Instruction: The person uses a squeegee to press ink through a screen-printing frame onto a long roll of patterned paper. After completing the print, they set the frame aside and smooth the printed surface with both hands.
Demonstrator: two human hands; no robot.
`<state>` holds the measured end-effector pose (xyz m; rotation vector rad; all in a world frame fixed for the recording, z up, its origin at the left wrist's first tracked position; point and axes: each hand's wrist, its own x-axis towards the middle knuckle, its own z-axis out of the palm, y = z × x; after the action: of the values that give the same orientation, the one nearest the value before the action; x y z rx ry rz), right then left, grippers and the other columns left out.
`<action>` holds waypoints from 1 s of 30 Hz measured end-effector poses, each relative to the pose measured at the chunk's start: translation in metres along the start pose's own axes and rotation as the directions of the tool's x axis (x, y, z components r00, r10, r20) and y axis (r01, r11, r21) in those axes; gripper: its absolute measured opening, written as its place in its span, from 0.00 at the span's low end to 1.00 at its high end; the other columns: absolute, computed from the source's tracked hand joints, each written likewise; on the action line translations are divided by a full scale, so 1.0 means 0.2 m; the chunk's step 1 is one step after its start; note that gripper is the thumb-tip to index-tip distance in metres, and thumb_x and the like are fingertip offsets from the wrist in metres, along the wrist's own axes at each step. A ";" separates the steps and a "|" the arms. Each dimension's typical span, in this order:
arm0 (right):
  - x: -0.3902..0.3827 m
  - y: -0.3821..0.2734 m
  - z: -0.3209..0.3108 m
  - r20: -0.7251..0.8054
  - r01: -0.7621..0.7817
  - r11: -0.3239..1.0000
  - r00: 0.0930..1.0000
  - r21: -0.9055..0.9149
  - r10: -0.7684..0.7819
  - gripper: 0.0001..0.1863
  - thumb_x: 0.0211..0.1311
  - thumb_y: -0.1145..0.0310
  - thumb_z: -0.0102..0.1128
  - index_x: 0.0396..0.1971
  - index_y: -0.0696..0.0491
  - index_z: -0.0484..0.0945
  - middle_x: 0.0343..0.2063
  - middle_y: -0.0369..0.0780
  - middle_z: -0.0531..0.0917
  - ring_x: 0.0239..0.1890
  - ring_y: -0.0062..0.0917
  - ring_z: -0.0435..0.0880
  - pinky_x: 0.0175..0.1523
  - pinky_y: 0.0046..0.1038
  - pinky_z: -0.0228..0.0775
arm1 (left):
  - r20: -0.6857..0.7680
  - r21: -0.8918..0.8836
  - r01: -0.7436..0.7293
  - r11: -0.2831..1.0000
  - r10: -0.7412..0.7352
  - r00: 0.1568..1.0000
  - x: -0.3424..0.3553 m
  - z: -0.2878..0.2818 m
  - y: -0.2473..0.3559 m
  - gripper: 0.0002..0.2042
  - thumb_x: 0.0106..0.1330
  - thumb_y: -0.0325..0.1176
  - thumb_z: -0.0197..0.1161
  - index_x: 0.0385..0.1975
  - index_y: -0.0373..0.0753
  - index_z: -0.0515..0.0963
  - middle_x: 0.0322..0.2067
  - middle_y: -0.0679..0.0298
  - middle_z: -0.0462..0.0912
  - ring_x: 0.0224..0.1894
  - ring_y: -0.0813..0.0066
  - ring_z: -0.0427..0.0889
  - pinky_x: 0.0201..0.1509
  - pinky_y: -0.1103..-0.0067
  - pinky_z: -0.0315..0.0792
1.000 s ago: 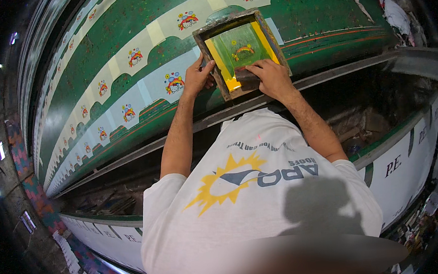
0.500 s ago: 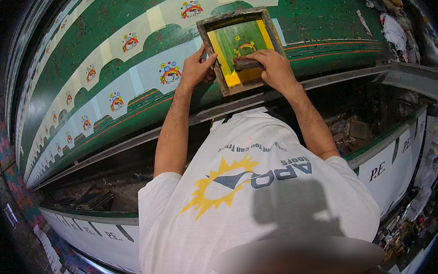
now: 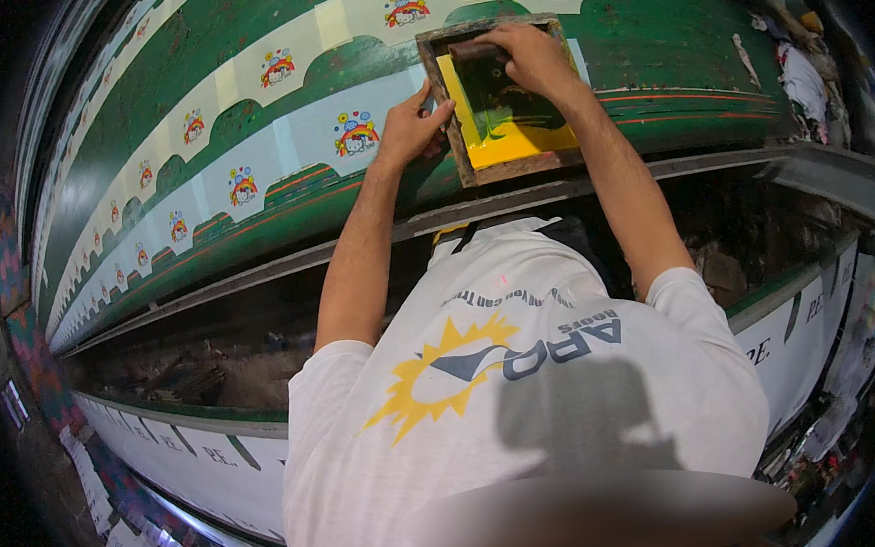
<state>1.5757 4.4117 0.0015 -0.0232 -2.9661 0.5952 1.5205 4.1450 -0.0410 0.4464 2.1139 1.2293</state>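
My left hand (image 3: 417, 126) grips the left side of a wooden-framed printing screen (image 3: 507, 172), fingers curled around its outer edge. My right hand (image 3: 535, 59) holds a dark squeegee (image 3: 469, 49) at the screen's far end, inside the frame. Yellow ink (image 3: 518, 142) pools along the screen's near end and left side, with a darker green middle. The screen lies over a pale blue cut strip (image 3: 302, 151) on a long green table (image 3: 674, 48). Small rainbow pictures (image 3: 356, 133) repeat along that strip and the cream strip (image 3: 342, 27) beyond it.
A metal rail (image 3: 671, 167) runs along the table's near edge, above a dark trough with debris (image 3: 723, 271). Crumpled white rags (image 3: 802, 86) lie at the table's right end. White boards (image 3: 177, 440) hang along the lower structure. Further printed rows curve away leftward.
My right hand and squeegee have moved from the screen's near end to its far end. Yellow ink now covers the near end, and the middle looks darker. My left hand stays on the frame.
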 end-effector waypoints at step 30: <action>-0.06 0.34 -0.04 0.103 0.005 0.997 0.995 -0.073 0.002 0.31 0.58 0.81 0.66 0.62 0.38 0.84 0.55 0.39 0.86 0.61 0.40 0.83 0.63 0.44 0.81 | -0.036 -0.047 0.095 0.994 -0.096 0.995 0.00 0.02 0.01 0.39 0.71 0.46 0.74 0.78 0.37 0.67 0.19 0.72 0.78 0.18 0.82 0.82 0.19 0.79 0.77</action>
<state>1.5872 4.4777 -0.0184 0.0037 -3.0861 0.5021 1.5227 4.1479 -0.0412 0.3003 2.1095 1.2371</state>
